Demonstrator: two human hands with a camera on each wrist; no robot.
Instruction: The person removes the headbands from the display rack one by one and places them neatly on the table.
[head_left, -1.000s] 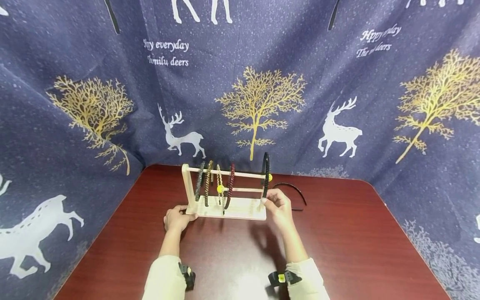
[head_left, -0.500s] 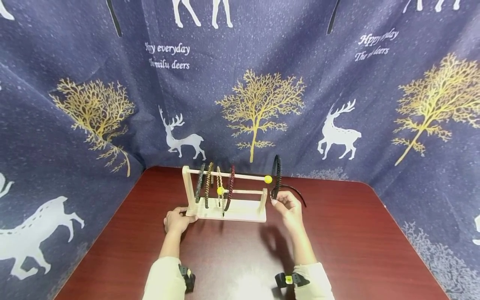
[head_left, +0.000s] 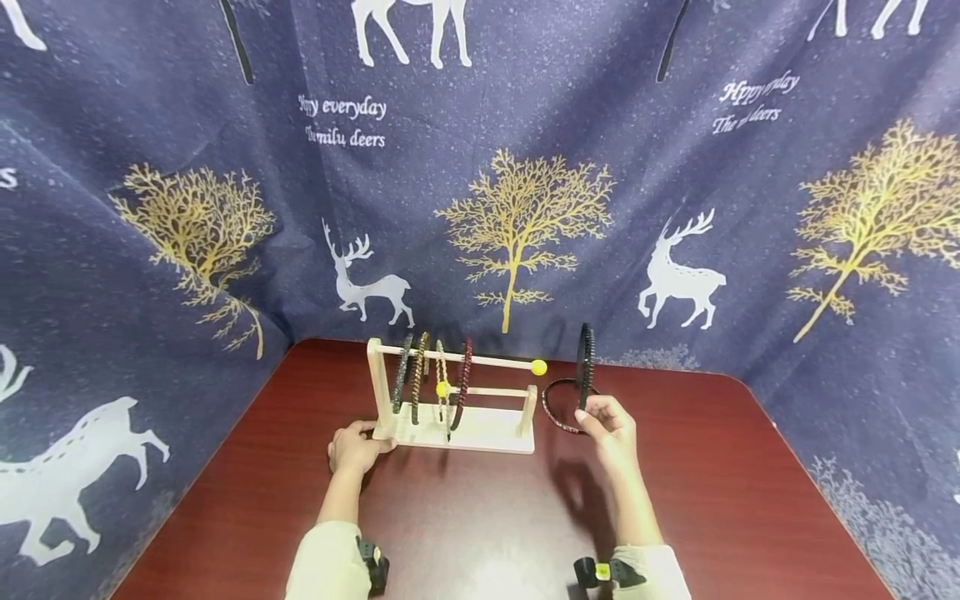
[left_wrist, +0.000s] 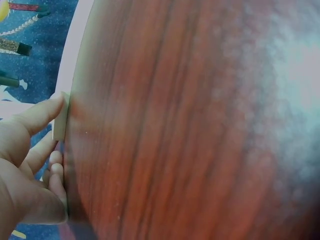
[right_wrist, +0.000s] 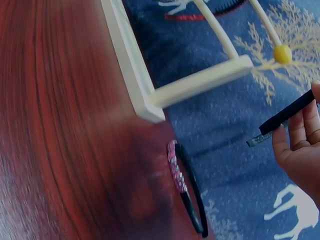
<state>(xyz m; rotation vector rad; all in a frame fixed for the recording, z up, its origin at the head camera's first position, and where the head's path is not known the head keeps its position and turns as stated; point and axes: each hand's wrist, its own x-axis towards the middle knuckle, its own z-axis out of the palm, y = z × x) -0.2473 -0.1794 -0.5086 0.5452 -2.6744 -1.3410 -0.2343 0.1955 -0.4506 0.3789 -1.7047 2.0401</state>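
My left hand (head_left: 352, 450) grips the left end of a pale wooden headband rack (head_left: 491, 429); the left wrist view shows thumb and fingers pinching the base's corner (left_wrist: 61, 120). My right hand (head_left: 617, 432) pinches a black ridged headband (head_left: 587, 362) by its lower ends, upright and apart from the rack, to its right. On the rack hang a dark grey headband (head_left: 402, 379), a gold one (head_left: 418, 383), a cream beaded one (head_left: 441, 362) and a dark red one (head_left: 464, 375). Behind the right hand, a black headband with pink sequins (right_wrist: 177, 170) lies on the table.
Yellow balls cap the upper rod (head_left: 538, 367) and the lower rod (head_left: 443, 389). The dark red wooden table (head_left: 465, 517) has its far edge against a blue curtain (head_left: 480, 100) printed with deer and trees.
My right hand has drawn the black headband rightward off the upper rod, past its yellow ball. The sequinned headband on the table now shows more fully. My left hand stays on the rack.
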